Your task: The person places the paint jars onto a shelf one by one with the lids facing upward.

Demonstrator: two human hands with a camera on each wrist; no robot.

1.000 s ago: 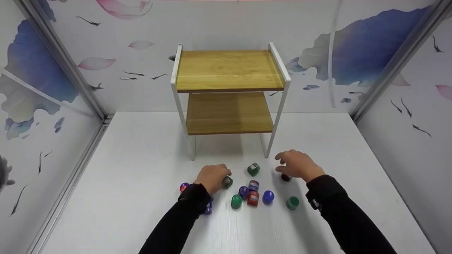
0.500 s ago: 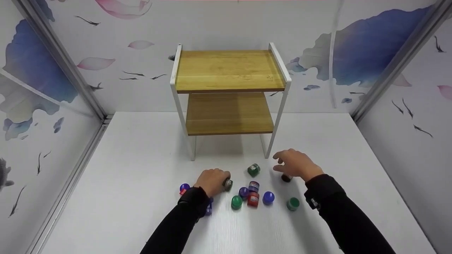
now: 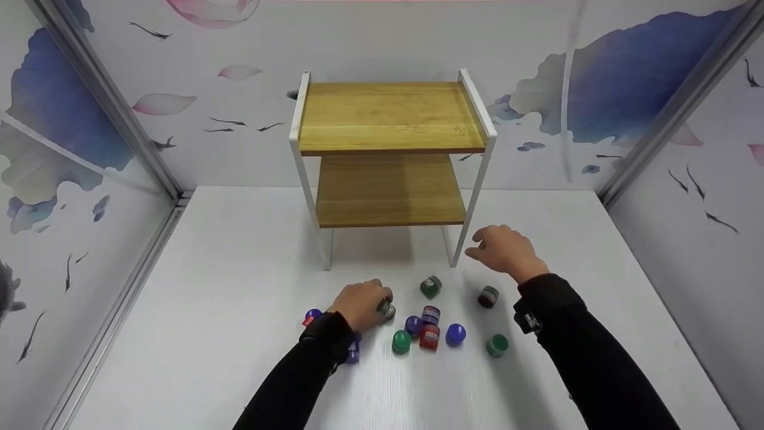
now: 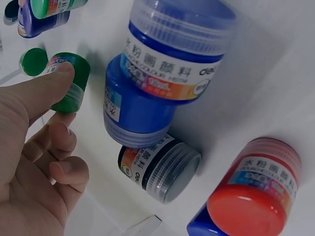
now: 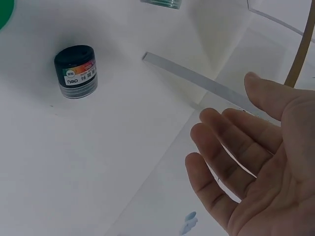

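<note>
My left hand point(image 3: 360, 304) pinches a green paint jar point(image 3: 388, 312) between thumb and finger, low over the table. In the left wrist view the thumb lies across this green jar point(image 4: 74, 93), with a fingertip below it. My right hand point(image 3: 506, 249) hovers by the shelf's front right leg, its fingers loosely bent around nothing. Below it a dark paint jar point(image 3: 488, 297) stands apart on the table; the right wrist view shows this dark jar point(image 5: 76, 71) away from the fingers. Another green jar point(image 3: 430, 286) lies between the hands.
A two-tier wooden shelf point(image 3: 391, 116) with a white frame stands at the back. Nearer are red point(image 3: 429, 337), purple point(image 3: 431, 315), blue point(image 3: 456, 334) and green point(image 3: 497, 345) jars. More jars, including a red one point(image 4: 253, 196), lie beside the left forearm. Patterned walls enclose the table.
My right hand has risen away from the dark jar toward the shelf leg, leaving that jar in plain sight. The green jar at my left fingers has turned slightly; the left hand barely moved.
</note>
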